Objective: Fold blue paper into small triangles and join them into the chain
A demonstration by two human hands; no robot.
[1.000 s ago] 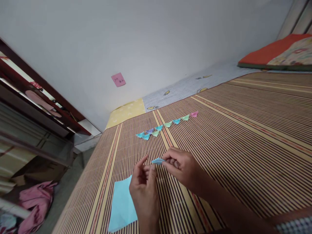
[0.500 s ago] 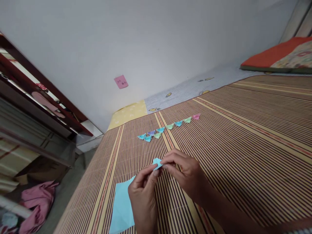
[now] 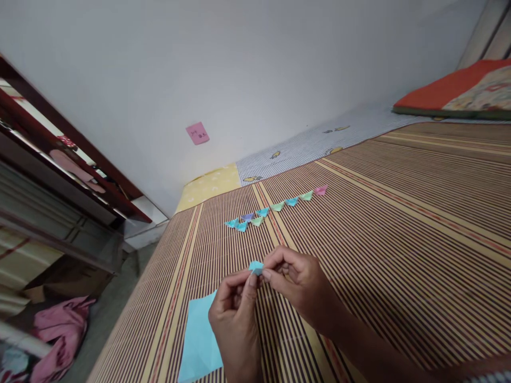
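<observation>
I see L hand [image 3: 235,314] & R hand [image 3: 297,282] both pinching small folded blue paper [image 3: 256,266] at fingertips, above striped mat [image 3: 399,223]. Blue sheet [image 3: 199,340] lies under L wrist. Approx 8 folded pcs [image 3: 275,206] in row beyond, count unsure.

light: soft, even, dim indoor | shadows: faint | glare: none | focus: sharp centre | edges: wide-angle stretch

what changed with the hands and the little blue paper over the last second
The left hand closed in and now pinches the small blue folded piece together with the right hand, which alone held it before. The piece looks more compact. The blue sheet and the row of folded triangles stayed put.
</observation>
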